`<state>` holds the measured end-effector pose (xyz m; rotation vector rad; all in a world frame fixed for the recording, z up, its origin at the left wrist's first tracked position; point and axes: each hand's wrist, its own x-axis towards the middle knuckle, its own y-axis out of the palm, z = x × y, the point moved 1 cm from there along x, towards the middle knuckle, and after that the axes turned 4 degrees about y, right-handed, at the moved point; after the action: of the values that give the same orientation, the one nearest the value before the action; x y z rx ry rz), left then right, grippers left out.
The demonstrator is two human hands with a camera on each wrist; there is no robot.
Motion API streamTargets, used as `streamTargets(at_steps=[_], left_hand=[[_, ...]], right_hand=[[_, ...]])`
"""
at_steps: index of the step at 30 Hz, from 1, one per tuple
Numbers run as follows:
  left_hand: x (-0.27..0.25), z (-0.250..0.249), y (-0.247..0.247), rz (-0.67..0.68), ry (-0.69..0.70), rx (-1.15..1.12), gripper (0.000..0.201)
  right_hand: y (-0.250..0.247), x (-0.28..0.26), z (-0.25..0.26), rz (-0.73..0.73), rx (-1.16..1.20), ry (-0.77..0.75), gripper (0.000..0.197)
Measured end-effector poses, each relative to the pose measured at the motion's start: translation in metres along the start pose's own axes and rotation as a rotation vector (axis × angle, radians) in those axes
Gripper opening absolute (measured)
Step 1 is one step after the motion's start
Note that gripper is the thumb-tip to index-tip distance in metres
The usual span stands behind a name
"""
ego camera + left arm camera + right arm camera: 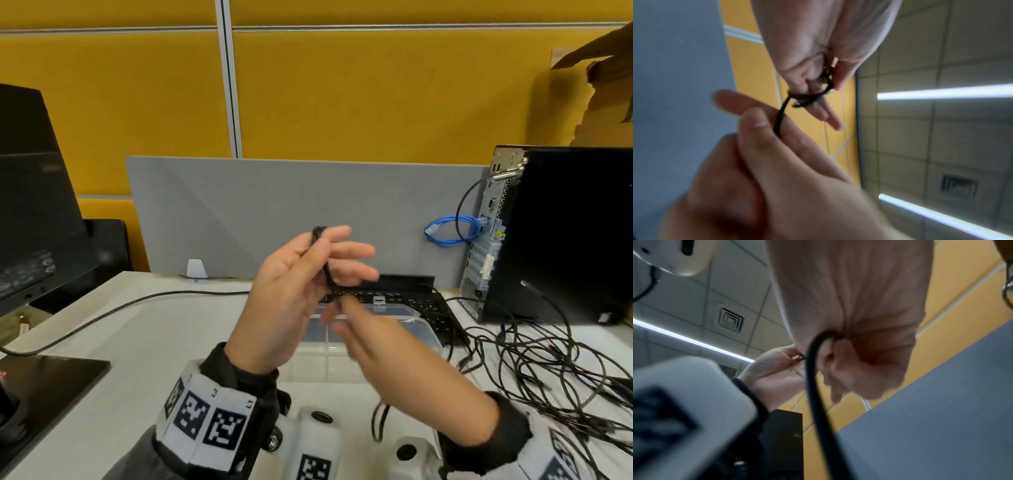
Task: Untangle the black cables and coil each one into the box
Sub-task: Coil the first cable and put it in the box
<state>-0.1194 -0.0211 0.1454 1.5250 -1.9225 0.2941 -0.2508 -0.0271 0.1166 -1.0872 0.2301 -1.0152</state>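
Observation:
Both hands are raised over the clear plastic box on the white desk. My left hand pinches a thin black cable between thumb and forefinger; its other fingers are spread. The cable runs down to my right hand, which is blurred and grips it just below. In the left wrist view the cable leaves my left hand and loops round the fingers of the right hand. In the right wrist view the cable hangs down out of my right hand. A tangle of black cables lies at the right.
A black keyboard lies behind the box. A PC tower with a blue cable stands at the right, a monitor at the left. A grey divider closes the back. One black cable crosses the desk's left side.

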Motion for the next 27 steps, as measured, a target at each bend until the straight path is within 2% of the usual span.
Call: streamTargets(at_steps=[2,4,6,7,8,10,12,13,15,17,21,23,25,27], left_hand=[[0.002,0.007,-0.013,-0.086,0.083,0.277,0.024],[0.002,0.014,-0.023,-0.093,0.115,0.624,0.024],[0.0,0.019,-0.028,0.015,0.04,0.889,0.031],[-0.001,0.02,-0.029,0.087,-0.038,0.942,0.038],[-0.002,0.02,-0.028,0.162,-0.131,0.94,0.047],[-0.004,0.017,-0.023,0.291,-0.315,0.797,0.054],[-0.006,0.012,-0.018,0.378,-0.369,0.598,0.046],[-0.006,0.009,-0.014,0.402,-0.366,0.489,0.04],[-0.007,0.005,-0.01,0.404,-0.325,0.25,0.036],[-0.007,0.003,-0.005,0.345,-0.258,0.08,0.036],[0.001,0.0,0.0,0.028,-0.154,-0.076,0.04],[0.003,0.002,-0.006,-0.096,-0.099,-0.057,0.037],[0.004,0.008,-0.012,-0.155,-0.059,0.046,0.036],[0.004,0.012,-0.018,-0.15,-0.046,0.291,0.033]], right_hand=[[0.007,-0.001,0.001,0.091,0.025,-0.019,0.013],[0.001,-0.001,0.0,0.098,0.034,-0.016,0.017],[-0.008,-0.001,0.0,0.046,0.044,-0.006,0.021],[-0.014,-0.001,0.0,-0.001,0.079,0.013,0.022],[-0.02,0.0,-0.001,-0.068,0.123,0.031,0.022],[-0.03,0.002,-0.007,-0.254,0.164,0.037,0.022],[-0.038,0.002,-0.016,-0.42,0.121,0.005,0.018],[-0.04,0.002,-0.02,-0.438,0.094,0.01,0.018],[-0.035,0.001,-0.025,-0.341,-0.027,0.049,0.027],[-0.022,0.001,-0.024,-0.168,-0.166,0.077,0.028],[0.004,-0.001,-0.006,0.06,-0.186,0.017,0.021],[0.007,-0.004,0.001,0.139,-0.194,-0.019,0.021],[0.003,-0.006,0.006,0.186,-0.206,-0.031,0.022],[-0.008,-0.005,0.008,0.122,-0.128,-0.021,0.02]])
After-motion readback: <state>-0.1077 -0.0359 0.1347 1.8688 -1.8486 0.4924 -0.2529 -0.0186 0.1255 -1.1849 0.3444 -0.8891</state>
